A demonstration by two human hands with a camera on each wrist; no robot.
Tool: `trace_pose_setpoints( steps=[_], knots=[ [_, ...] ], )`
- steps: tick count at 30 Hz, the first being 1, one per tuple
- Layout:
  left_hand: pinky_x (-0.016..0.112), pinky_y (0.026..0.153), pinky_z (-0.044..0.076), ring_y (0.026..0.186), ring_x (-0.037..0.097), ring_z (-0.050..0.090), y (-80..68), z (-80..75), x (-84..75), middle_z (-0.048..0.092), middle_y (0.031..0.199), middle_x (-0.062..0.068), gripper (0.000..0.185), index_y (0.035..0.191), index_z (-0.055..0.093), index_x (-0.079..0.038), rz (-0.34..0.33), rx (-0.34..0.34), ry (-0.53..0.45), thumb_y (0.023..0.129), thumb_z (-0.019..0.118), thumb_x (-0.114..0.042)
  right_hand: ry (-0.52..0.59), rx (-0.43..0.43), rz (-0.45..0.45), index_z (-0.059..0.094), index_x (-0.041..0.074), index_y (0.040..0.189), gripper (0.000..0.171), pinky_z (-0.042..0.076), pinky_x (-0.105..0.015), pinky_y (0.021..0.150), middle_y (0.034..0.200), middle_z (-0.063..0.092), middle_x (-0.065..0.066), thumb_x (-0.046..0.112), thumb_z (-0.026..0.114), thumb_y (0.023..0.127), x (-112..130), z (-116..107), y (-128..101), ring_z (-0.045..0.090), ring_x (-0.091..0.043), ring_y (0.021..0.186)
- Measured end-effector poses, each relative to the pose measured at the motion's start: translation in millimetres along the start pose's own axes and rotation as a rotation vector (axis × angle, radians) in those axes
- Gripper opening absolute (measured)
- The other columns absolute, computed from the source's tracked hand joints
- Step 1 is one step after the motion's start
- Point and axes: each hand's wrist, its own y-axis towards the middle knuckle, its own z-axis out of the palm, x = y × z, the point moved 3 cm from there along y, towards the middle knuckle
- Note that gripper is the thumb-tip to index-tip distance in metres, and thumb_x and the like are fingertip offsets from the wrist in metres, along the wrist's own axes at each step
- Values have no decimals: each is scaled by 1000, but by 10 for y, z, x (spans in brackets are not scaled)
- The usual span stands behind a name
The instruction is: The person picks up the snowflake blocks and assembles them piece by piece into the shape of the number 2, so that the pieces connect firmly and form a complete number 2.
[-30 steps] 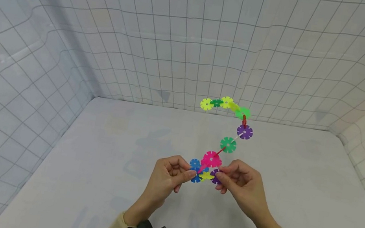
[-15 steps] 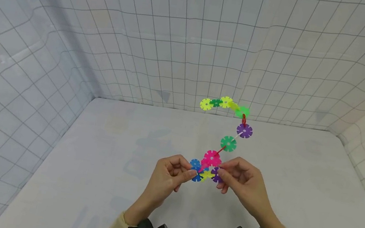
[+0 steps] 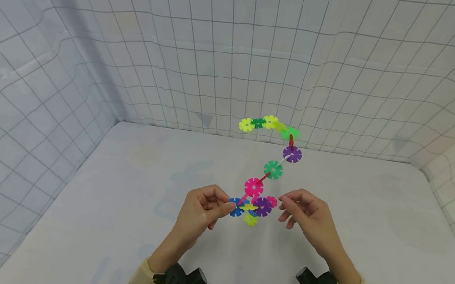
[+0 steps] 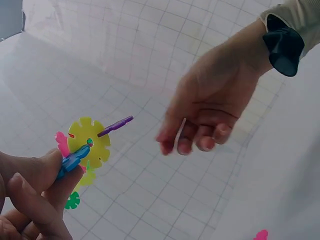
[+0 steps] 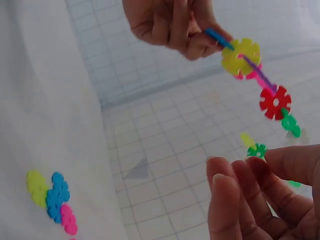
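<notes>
My left hand (image 3: 204,208) pinches the blue notched plastic disc (image 3: 236,207) at one end of a chain of interlocking snowflake discs. A yellow disc (image 4: 94,142) is slotted onto the blue one, and a purple disc (image 3: 262,207) juts from it, seen edge-on in the left wrist view. In the head view the chain also runs up past a pink disc (image 3: 253,187), a green disc (image 3: 273,169) and another purple disc, then curves left through yellow and green ones. To the right, my right hand (image 3: 306,217) hangs apart from the chain, fingers loosely bent around nothing.
Beneath the chain, loose discs lie on the white surface (image 3: 375,225): a yellow disc (image 5: 37,187), blue discs (image 5: 57,197) and a pink disc (image 5: 69,219). White walls with a grid pattern (image 3: 241,55) rise at the back and both sides.
My right hand has let go of the purple disc and drawn away to the right. My left hand has moved slightly left and up with the chain, uncovering the loose discs below.
</notes>
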Motion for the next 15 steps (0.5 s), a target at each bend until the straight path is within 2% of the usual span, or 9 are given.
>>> trace_pose_setpoints(
  steps=[3, 6, 11, 15],
  knots=[
    [23, 40, 31, 41, 10, 37, 12, -61, -23, 62, 65, 3, 12, 84, 61, 6, -2, -21, -1, 86, 68, -3, -61, 30, 78, 63, -1, 102, 19, 54, -35, 59, 87, 63, -15, 17, 60, 95, -196, -10, 82, 63, -34, 73],
    [22, 41, 31, 42, 10, 37, 19, -106, -38, 63, 66, 3, 12, 84, 61, 6, -8, -34, -3, 86, 68, -4, -164, 72, 116, 64, 0, 101, 20, 53, -33, 60, 87, 64, -16, 19, 62, 94, -408, 26, 162, 62, -37, 76],
    [20, 41, 31, 43, 9, 37, 21, -136, -45, 64, 67, 3, 12, 85, 61, 6, -15, -39, -10, 86, 68, -4, -439, 55, 101, 67, 5, 97, 15, 50, -31, 62, 86, 65, -5, 18, 67, 89, -688, 89, 283, 60, -22, 76],
    [20, 41, 32, 43, 9, 38, 18, -131, -47, 63, 67, 3, 12, 85, 61, 7, -11, -39, -18, 86, 68, -4, -583, 25, 131, 67, 2, 101, 23, 47, -34, 66, 86, 61, -4, 19, 71, 85, -787, 115, 362, 56, -20, 77]
  ],
)
